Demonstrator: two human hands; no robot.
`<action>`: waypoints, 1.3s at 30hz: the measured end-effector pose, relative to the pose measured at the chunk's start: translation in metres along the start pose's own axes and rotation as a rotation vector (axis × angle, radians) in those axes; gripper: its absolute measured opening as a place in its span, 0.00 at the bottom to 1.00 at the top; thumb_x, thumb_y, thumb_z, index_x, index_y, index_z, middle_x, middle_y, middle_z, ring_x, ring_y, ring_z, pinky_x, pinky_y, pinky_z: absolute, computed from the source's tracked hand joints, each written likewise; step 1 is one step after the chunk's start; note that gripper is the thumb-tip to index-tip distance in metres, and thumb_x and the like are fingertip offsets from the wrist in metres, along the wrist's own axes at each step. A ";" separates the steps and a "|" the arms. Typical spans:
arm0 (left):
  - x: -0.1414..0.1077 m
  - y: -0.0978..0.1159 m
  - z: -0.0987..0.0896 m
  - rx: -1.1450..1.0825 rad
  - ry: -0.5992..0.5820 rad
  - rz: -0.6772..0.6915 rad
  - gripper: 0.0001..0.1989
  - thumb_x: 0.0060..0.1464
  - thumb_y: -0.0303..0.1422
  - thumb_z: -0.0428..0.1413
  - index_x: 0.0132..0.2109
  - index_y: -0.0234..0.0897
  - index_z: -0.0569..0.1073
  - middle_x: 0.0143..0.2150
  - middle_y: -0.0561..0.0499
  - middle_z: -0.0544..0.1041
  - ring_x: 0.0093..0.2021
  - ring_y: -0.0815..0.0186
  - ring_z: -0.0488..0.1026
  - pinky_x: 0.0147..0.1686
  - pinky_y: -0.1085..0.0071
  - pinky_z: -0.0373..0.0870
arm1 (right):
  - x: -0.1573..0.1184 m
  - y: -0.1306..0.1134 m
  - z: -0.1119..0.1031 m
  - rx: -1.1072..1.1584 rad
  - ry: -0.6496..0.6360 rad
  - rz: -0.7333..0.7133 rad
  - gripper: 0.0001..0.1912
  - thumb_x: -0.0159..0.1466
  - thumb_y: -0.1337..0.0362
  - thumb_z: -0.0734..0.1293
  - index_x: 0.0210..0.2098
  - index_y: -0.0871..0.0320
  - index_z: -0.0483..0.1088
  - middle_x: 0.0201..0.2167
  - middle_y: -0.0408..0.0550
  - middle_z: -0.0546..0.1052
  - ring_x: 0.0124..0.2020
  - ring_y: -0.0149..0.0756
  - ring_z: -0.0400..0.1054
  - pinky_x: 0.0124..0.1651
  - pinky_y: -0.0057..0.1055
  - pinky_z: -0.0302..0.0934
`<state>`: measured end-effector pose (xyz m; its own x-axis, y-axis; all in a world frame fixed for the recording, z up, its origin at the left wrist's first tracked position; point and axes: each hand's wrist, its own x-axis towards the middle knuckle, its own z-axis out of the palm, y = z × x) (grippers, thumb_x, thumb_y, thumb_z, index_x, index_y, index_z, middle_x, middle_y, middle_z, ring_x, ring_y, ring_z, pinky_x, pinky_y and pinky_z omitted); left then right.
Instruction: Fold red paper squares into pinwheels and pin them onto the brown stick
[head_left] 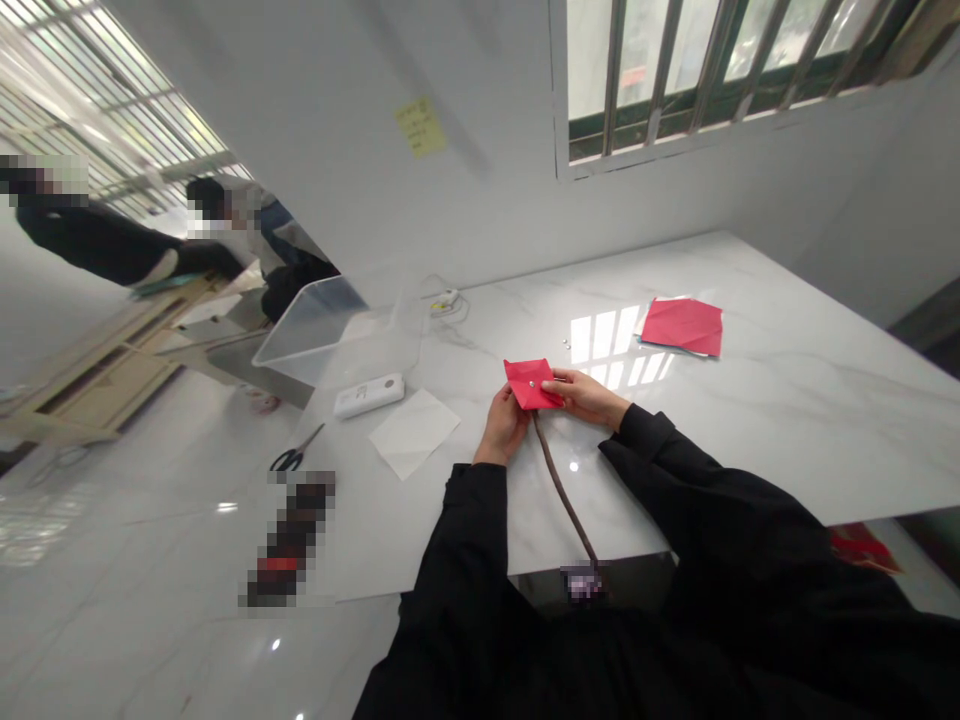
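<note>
Red folded paper (pixel 531 384) pinched between left hand (pixel 508 425) and right hand (pixel 586 397), both gripping firmly; even pressure keeps folds flat.

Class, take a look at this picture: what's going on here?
A person holds a folded red paper square with the left hand and right hand. A brown cord runs down from it across the marble table. Scissors, a white sheet and red sheets lie nearby.

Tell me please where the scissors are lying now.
In the head view, the scissors lie on the table toward the picture's left, left of the white paper and below the white device.
</note>
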<state>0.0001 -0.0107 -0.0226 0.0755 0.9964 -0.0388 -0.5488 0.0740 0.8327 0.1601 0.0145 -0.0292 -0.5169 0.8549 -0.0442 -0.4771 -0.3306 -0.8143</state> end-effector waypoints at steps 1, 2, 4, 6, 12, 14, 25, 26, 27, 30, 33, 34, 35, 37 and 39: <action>0.000 0.000 0.000 -0.004 0.003 -0.003 0.11 0.50 0.32 0.66 0.41 0.31 0.78 0.39 0.44 0.82 0.37 0.63 0.77 0.43 0.67 0.73 | 0.000 0.000 0.000 -0.005 0.004 -0.003 0.20 0.57 0.60 0.78 0.47 0.58 0.75 0.44 0.51 0.81 0.44 0.37 0.76 0.53 0.36 0.71; 0.000 0.000 -0.001 -0.007 0.006 -0.005 0.11 0.50 0.31 0.66 0.40 0.31 0.78 0.39 0.44 0.82 0.36 0.64 0.77 0.42 0.67 0.73 | 0.000 0.000 0.000 -0.011 0.010 -0.007 0.20 0.57 0.59 0.78 0.47 0.58 0.75 0.44 0.50 0.81 0.43 0.37 0.76 0.52 0.37 0.71; 0.000 0.000 -0.001 -0.008 0.008 -0.006 0.11 0.49 0.31 0.66 0.40 0.31 0.78 0.36 0.45 0.81 0.34 0.65 0.76 0.41 0.68 0.72 | 0.000 0.000 0.000 -0.021 0.020 -0.007 0.19 0.58 0.59 0.77 0.46 0.58 0.75 0.44 0.50 0.81 0.43 0.37 0.77 0.52 0.37 0.71; -0.001 0.000 -0.001 -0.004 0.009 -0.003 0.11 0.49 0.31 0.66 0.39 0.31 0.78 0.34 0.46 0.81 0.33 0.66 0.76 0.40 0.68 0.72 | -0.001 -0.001 0.000 -0.019 0.026 0.003 0.20 0.57 0.60 0.78 0.46 0.59 0.75 0.44 0.50 0.81 0.43 0.37 0.77 0.51 0.36 0.71; 0.005 -0.002 -0.001 0.001 0.015 0.002 0.13 0.49 0.34 0.67 0.40 0.31 0.77 0.36 0.46 0.81 0.34 0.65 0.76 0.41 0.67 0.71 | -0.001 -0.001 0.001 -0.004 0.040 -0.002 0.20 0.56 0.59 0.78 0.46 0.58 0.76 0.44 0.49 0.81 0.42 0.36 0.76 0.51 0.33 0.71; 0.010 -0.003 -0.003 0.018 0.042 0.015 0.14 0.48 0.33 0.67 0.41 0.32 0.77 0.36 0.47 0.81 0.33 0.66 0.76 0.40 0.68 0.71 | 0.000 -0.002 0.000 -0.007 0.066 -0.022 0.19 0.55 0.59 0.78 0.44 0.58 0.76 0.45 0.50 0.81 0.44 0.38 0.76 0.51 0.34 0.71; 0.011 0.015 -0.002 0.372 0.311 0.356 0.06 0.54 0.30 0.65 0.41 0.40 0.82 0.48 0.47 0.82 0.56 0.61 0.73 0.56 0.71 0.67 | 0.010 -0.004 -0.011 -0.105 0.338 -0.281 0.19 0.53 0.55 0.77 0.41 0.56 0.74 0.41 0.48 0.81 0.43 0.38 0.75 0.52 0.35 0.69; 0.008 0.018 0.001 0.366 0.322 0.375 0.07 0.54 0.30 0.65 0.41 0.41 0.82 0.49 0.48 0.81 0.60 0.61 0.71 0.58 0.71 0.66 | 0.011 -0.002 -0.011 -0.135 0.336 -0.301 0.19 0.53 0.55 0.77 0.41 0.56 0.74 0.41 0.48 0.81 0.43 0.38 0.75 0.52 0.36 0.68; 0.004 0.019 0.003 0.369 0.324 0.388 0.07 0.53 0.30 0.65 0.41 0.41 0.82 0.51 0.48 0.81 0.64 0.60 0.68 0.60 0.70 0.65 | 0.011 -0.001 -0.010 -0.161 0.333 -0.317 0.19 0.53 0.54 0.76 0.40 0.56 0.74 0.40 0.47 0.81 0.43 0.38 0.75 0.52 0.36 0.68; -0.005 0.020 0.012 0.396 0.281 0.400 0.12 0.50 0.29 0.67 0.44 0.42 0.81 0.55 0.48 0.79 0.69 0.58 0.60 0.63 0.68 0.63 | 0.011 0.001 -0.008 -0.204 0.322 -0.343 0.20 0.54 0.53 0.76 0.41 0.56 0.74 0.40 0.46 0.81 0.44 0.39 0.75 0.51 0.37 0.68; -0.006 0.016 0.018 0.353 0.238 0.363 0.20 0.48 0.30 0.69 0.50 0.42 0.80 0.58 0.47 0.77 0.66 0.56 0.65 0.61 0.67 0.66 | 0.011 0.002 -0.009 -0.212 0.327 -0.352 0.21 0.54 0.51 0.76 0.42 0.55 0.73 0.41 0.46 0.81 0.45 0.40 0.74 0.52 0.38 0.68; -0.006 0.014 0.018 0.329 0.236 0.341 0.23 0.48 0.30 0.69 0.52 0.42 0.79 0.57 0.46 0.77 0.63 0.56 0.69 0.58 0.67 0.68 | 0.011 0.002 -0.009 -0.207 0.329 -0.357 0.21 0.54 0.51 0.76 0.42 0.55 0.73 0.41 0.46 0.81 0.45 0.40 0.74 0.52 0.38 0.68; -0.005 0.013 0.019 0.306 0.235 0.317 0.25 0.48 0.30 0.69 0.54 0.42 0.78 0.57 0.46 0.77 0.59 0.57 0.73 0.56 0.68 0.70 | 0.011 0.002 -0.009 -0.201 0.326 -0.360 0.21 0.54 0.51 0.76 0.42 0.55 0.74 0.41 0.46 0.81 0.45 0.40 0.75 0.52 0.37 0.68; -0.003 0.011 0.019 0.284 0.202 0.263 0.26 0.48 0.32 0.69 0.55 0.40 0.77 0.54 0.45 0.79 0.51 0.59 0.77 0.51 0.68 0.72 | 0.010 0.001 -0.008 -0.190 0.310 -0.361 0.21 0.54 0.51 0.76 0.42 0.55 0.74 0.42 0.46 0.81 0.44 0.39 0.75 0.52 0.38 0.68; -0.001 0.010 0.017 0.306 0.130 0.225 0.21 0.49 0.35 0.68 0.52 0.38 0.79 0.50 0.45 0.81 0.46 0.59 0.79 0.49 0.67 0.73 | 0.008 0.000 -0.006 -0.198 0.282 -0.351 0.21 0.55 0.52 0.76 0.42 0.56 0.74 0.42 0.47 0.81 0.43 0.39 0.75 0.53 0.39 0.68</action>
<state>0.0086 -0.0119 -0.0043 -0.1348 0.9847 0.1101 -0.2649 -0.1429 0.9536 0.1601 0.0235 -0.0325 -0.1240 0.9850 0.1196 -0.4299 0.0553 -0.9012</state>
